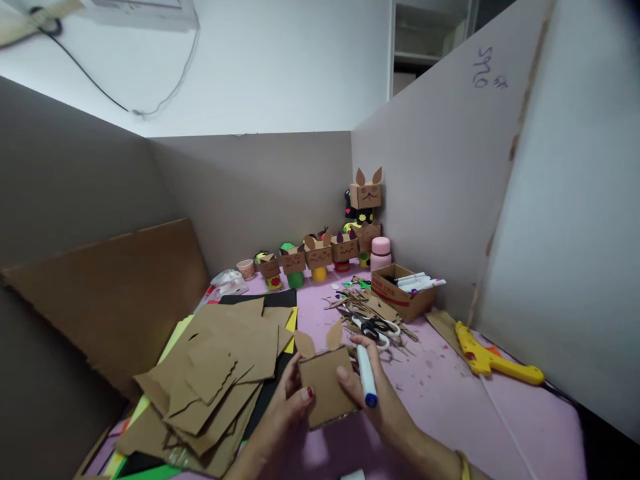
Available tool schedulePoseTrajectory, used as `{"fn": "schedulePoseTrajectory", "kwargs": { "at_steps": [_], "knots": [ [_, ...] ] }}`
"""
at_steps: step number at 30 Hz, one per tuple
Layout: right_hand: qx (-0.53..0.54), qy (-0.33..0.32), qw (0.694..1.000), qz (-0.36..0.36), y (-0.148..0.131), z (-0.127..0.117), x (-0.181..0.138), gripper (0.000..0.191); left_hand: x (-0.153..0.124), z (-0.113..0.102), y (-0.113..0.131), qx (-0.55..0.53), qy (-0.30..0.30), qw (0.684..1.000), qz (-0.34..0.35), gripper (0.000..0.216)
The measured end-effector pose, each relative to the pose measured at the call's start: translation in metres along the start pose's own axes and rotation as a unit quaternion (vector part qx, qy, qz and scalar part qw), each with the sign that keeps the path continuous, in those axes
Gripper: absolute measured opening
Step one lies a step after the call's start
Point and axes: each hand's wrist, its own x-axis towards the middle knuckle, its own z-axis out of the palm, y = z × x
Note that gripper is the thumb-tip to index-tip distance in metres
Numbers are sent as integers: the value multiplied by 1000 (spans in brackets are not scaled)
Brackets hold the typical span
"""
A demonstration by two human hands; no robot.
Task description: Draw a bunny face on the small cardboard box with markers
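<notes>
A small cardboard box (327, 390) with two leaf-shaped cardboard ears on its far edge is held between both hands, above the pink tabletop. My left hand (287, 407) grips its left side, thumb on the near face. On the opposite side, my right hand (377, 393) presses its thumb on the same face. A white marker with a blue end (367, 377) is tucked in that right hand, pointing down toward me. The face turned toward me is plain cardboard. Some fingers are hidden behind the box.
Cardboard sheets (215, 373) are piled at left. Scissors (373, 327) lie among cardboard scraps beyond my right hand. A box of markers (400, 293) and a yellow glue gun (493, 360) are at right. Several cardboard animal figures (317, 257) and a pink bottle (381, 253) stand at the back.
</notes>
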Motion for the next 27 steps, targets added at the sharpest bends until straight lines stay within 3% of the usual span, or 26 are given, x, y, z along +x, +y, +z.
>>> {"fn": "schedulePoseTrajectory", "kwargs": {
  "at_steps": [4, 13, 17, 27],
  "knots": [
    [58, 34, 998, 8, 11, 5, -5, 72, -1, 0, -8, -50, -58, 996, -42, 93],
    [45, 68, 996, 30, 26, 16, -21, 69, -10, -14, -24, -100, -54, 992, -59, 93],
    [4, 85, 996, 26, 28, 18, -21, 69, -9, -13, -23, -116, -60, 990, -51, 96],
    [58, 60, 996, 22, 28, 16, -21, 78, -18, -11, -14, -114, -38, 988, -100, 91]
  ]
}}
